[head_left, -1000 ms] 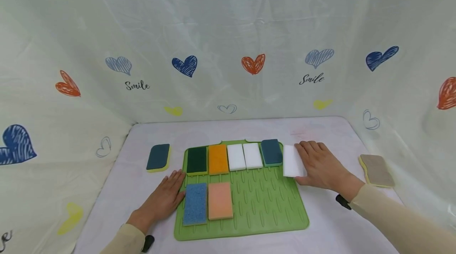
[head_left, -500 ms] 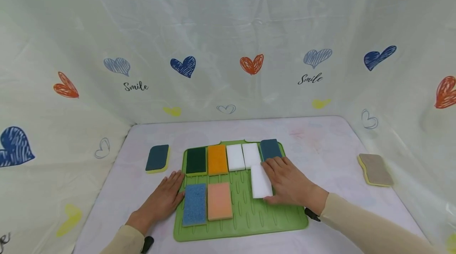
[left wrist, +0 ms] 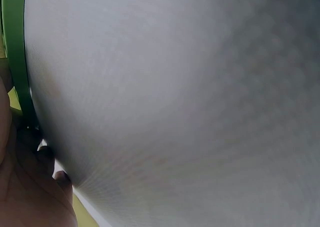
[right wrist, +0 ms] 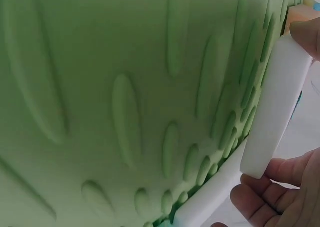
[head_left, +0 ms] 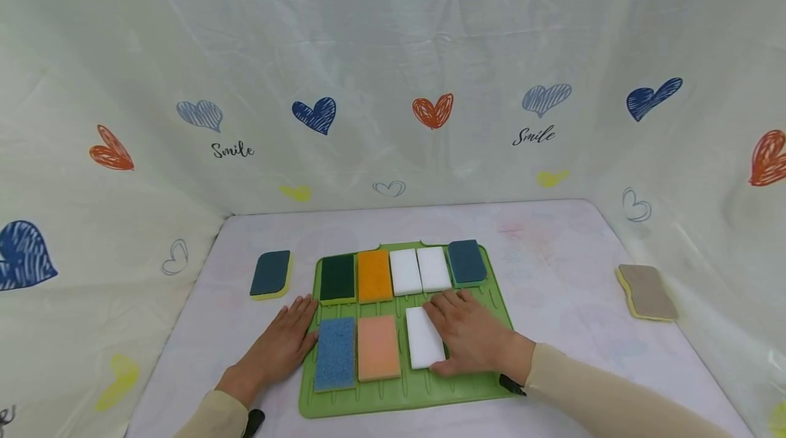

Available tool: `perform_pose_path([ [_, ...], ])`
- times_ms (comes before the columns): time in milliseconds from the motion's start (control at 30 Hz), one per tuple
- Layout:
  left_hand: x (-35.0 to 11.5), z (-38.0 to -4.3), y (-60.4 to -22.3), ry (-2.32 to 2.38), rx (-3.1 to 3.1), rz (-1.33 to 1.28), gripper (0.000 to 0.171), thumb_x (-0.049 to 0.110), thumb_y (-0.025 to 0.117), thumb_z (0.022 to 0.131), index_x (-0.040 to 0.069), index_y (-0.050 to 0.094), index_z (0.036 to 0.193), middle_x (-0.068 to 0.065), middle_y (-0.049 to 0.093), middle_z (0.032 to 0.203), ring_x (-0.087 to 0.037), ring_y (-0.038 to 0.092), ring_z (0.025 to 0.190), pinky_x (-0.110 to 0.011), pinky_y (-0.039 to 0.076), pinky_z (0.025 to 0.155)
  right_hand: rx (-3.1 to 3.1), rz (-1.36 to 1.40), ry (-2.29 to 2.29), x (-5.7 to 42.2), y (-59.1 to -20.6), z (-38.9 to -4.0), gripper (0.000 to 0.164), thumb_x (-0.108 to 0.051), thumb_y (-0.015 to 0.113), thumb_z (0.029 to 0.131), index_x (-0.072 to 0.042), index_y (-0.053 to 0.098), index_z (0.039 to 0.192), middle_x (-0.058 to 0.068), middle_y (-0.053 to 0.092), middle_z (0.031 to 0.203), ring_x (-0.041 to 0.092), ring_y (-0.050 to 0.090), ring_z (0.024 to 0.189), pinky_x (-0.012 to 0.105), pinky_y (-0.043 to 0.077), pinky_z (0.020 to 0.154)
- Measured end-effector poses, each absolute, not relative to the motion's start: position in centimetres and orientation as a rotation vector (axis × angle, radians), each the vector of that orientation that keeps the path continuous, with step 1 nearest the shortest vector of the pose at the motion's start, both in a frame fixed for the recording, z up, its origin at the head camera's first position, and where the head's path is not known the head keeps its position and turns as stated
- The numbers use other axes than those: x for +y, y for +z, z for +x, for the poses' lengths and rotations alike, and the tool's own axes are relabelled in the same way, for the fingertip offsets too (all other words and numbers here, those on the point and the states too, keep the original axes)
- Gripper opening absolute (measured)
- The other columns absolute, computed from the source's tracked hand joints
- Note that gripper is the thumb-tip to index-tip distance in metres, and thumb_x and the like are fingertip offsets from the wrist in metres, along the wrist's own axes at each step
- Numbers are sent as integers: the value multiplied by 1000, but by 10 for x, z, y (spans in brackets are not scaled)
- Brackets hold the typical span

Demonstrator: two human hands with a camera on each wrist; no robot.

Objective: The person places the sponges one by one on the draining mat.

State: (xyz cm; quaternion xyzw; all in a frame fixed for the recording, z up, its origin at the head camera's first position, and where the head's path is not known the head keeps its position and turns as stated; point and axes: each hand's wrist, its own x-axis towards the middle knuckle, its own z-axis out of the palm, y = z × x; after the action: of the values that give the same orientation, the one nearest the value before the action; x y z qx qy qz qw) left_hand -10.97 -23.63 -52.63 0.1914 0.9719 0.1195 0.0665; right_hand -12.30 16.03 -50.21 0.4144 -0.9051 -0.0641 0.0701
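Observation:
My right hand (head_left: 469,334) pinches a white melamine sponge (head_left: 422,339) between thumb and fingers, over the lower row of the green ridged mat (head_left: 454,390). In the right wrist view, the white sponge (right wrist: 277,107) is gripped at both ends, close over the ridges. Left of it on the mat lie a peach sponge (head_left: 378,348) and a blue sponge (head_left: 335,355). With fingers extended, my left hand (head_left: 276,349) rests at the mat's left edge. The left wrist view shows part of that hand (left wrist: 35,192) beside the green rim.
Along the mat's back row sit a dark green sponge (head_left: 338,278), an orange one (head_left: 374,275), two white ones (head_left: 406,271) and a dark teal one (head_left: 467,262). Off the mat lie a teal-and-yellow sponge (head_left: 271,274) at left and a grey-brown one (head_left: 647,291) at right.
My right hand has carried the white sponge from the mat's back right corner leftward and toward me, to beside the peach sponge. The left hand has stayed put.

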Motion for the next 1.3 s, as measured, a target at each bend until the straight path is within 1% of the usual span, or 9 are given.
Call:
perform_pose_path([
  [167, -236, -110, -526, 358, 2931, 580, 65, 29, 55, 111, -5, 34, 162, -25, 34, 168, -44, 30, 157, -63, 29, 126, -2739, 1270, -177, 153, -506, -120, 100, -84, 64, 82, -7, 56, 145, 8, 62, 136, 25, 58, 121, 46, 49, 100],
  [567, -236, -111, -529, 358, 2904, 572, 66, 30, 55, 111, -3, 33, 163, -24, 33, 169, -44, 29, 158, -63, 29, 126, -2811, 1276, -203, 146, -509, -120, 98, -84, 59, 85, -10, 54, 148, 5, 61, 138, 22, 57, 120, 43, 48, 99],
  [1000, -237, -111, -528, 348, 2892, 556, 66, 31, 53, 112, -3, 32, 164, -23, 32, 170, -43, 28, 159, -62, 27, 127, -2857, 1278, -165, 145, -513, -122, 101, -86, 57, 85, -10, 51, 151, 6, 60, 142, 23, 56, 122, 45, 48, 101],
  [1133, -238, -112, -530, 337, 2895, 557, 66, 32, 53, 112, -2, 31, 164, -23, 31, 170, -43, 28, 159, -62, 28, 127, -2868, 1282, -124, 146, -508, -122, 104, -87, 57, 84, -9, 50, 153, 8, 59, 146, 25, 56, 127, 48, 48, 104],
  [1200, -238, -112, -531, 333, 2896, 557, 67, 32, 53, 112, -2, 31, 164, -23, 31, 171, -43, 27, 159, -61, 27, 128, -2878, 1285, -89, 147, -504, -124, 105, -86, 57, 85, -9, 49, 154, 10, 58, 149, 27, 55, 132, 50, 48, 107],
  [1300, -238, -112, -531, 335, 2895, 548, 67, 33, 53, 112, -2, 30, 165, -22, 30, 171, -42, 27, 159, -61, 27, 128, -2849, 1278, -75, 152, -495, -128, 104, -86, 57, 86, -8, 50, 155, 10, 56, 150, 28, 54, 134, 52, 48, 108],
])
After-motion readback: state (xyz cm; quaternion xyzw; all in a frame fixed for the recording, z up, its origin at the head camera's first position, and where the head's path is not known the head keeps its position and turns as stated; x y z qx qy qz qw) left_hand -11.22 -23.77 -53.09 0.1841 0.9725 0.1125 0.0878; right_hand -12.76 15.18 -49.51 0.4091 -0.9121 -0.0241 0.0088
